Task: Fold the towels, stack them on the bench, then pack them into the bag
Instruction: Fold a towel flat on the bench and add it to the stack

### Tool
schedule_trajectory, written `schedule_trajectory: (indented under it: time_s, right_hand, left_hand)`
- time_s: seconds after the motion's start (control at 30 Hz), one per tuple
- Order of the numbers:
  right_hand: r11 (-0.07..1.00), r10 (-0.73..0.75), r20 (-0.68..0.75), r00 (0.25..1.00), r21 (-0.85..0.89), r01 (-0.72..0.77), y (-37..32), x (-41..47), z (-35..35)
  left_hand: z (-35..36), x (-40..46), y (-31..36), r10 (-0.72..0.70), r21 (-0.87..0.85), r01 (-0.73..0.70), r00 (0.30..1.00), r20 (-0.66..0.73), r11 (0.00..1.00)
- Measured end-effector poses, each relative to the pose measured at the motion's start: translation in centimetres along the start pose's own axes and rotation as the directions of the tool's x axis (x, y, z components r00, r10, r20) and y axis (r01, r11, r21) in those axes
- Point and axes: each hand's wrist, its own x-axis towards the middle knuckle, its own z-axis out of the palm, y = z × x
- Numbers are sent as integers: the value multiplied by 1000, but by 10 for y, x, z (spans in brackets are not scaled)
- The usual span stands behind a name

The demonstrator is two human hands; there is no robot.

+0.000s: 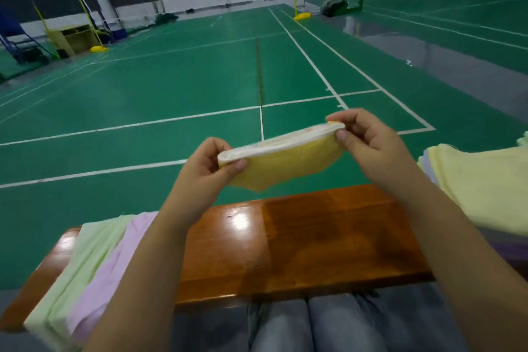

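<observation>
Green court floor [171, 88] stretches beyond a wooden bench [300, 240]. Over the bench, a folded yellow towel [285, 164] hangs between both hands, each pinching an end. Left hand [207, 168] clamps thumb over fingers; right hand [368, 143] likewise. Two loose towels [94, 260] drape left; a stack [483, 194] sits right.

Bench [300, 237] – glossy varnished wood; towel [285, 163] – soft cloth.

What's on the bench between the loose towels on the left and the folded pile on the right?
In the head view, that stretch of the bench is bare glossy wood. The yellow towel pinched by both hands hangs above it, not touching.
</observation>
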Motion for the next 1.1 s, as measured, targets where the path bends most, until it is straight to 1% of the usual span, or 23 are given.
schedule_trajectory:
  time_s: [0.1, 0.17, 0.23, 0.3, 0.37, 0.47, 0.53, 0.63, 0.7, 0.77, 0.87, 0.93, 1.1]
  right_hand:
    - [982, 179, 129, 975, 35, -185, 35, -54, 5]
    - [945, 316, 226, 921, 5, -326, 61, -95, 9]
    - [897, 421, 310, 853, -3, -442, 84, -135, 12]
    - [847, 493, 362, 791, 9, -532, 99, -164, 12]
    - [812, 521, 398, 755, 41, -582, 105, -180, 9]
    - [795, 518, 423, 744, 85, -601, 106, -184, 4]
    - [780, 521, 431, 736, 110, -616, 103, -182, 0]
    - [759, 494, 487, 720, 162, -631, 99, -176, -7]
    - [765, 483, 483, 730, 173, -620, 98, -170, -8]
    - [774, 488, 439, 754, 180, -606, 98, -160, -4]
    - [767, 525, 332, 784, 216, -605, 106, -138, 4]
    - [781, 546, 263, 795, 184, -597, 108, -121, 12]
    - [831, 539, 137, 831, 76, -551, 129, -78, 31]
  left_hand:
    - [9, -45, -36, -154, -32, 157, 985, 82, 987]
    - [15, -80, -64, -289, 24, 289, 946, 144, 957]
    - [19, -115, -87, -416, 76, 409, 886, 204, 909]
    - [20, -143, -102, -488, 75, 484, 841, 235, 872]
    - [21, -159, -106, -519, 41, 526, 818, 250, 849]
    - [21, -166, -102, -542, 35, 559, 784, 303, 828]
    - [19, -165, -96, -543, 47, 560, 773, 328, 827]
    - [14, -158, -88, -530, 20, 559, 773, 349, 829]
    - [11, -150, -84, -514, 4, 547, 783, 351, 837]
    - [13, -141, -83, -499, -29, 534, 807, 315, 845]
    - [17, -123, -89, -501, -93, 524, 843, 195, 846]
    - [20, -108, -97, -503, -123, 515, 856, 117, 848]
    - [29, -64, -127, -539, -180, 525, 841, -36, 832]
